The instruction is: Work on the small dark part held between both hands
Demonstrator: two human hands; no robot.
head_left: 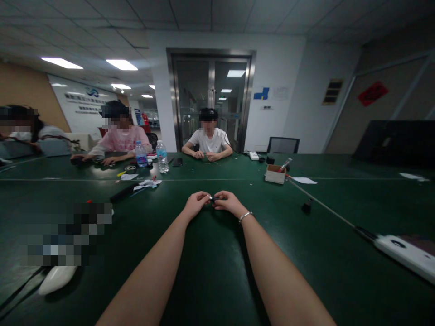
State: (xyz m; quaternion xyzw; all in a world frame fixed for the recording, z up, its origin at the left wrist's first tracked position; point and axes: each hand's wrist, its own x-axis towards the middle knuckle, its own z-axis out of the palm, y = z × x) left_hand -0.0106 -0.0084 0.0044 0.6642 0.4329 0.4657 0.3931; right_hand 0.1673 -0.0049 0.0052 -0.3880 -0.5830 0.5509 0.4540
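Both arms reach forward over the green table (207,267). My left hand (196,203) is closed, its fingertips at the shiny, pale end of a small dark object (213,198). On the other end of that object, the fingers of my right hand (231,203) are pinched together. The piece is short and narrow; its exact kind is too small to make out. A silver bracelet (245,218) circles my right wrist.
Ahead on the right stands a small open box (275,174) with pens; a black item (306,206) lies nearer. A white power strip (406,256) and its cord occupy the right side. Water bottles (162,157) and papers (147,184) are ahead left. A person (209,139) sits opposite.
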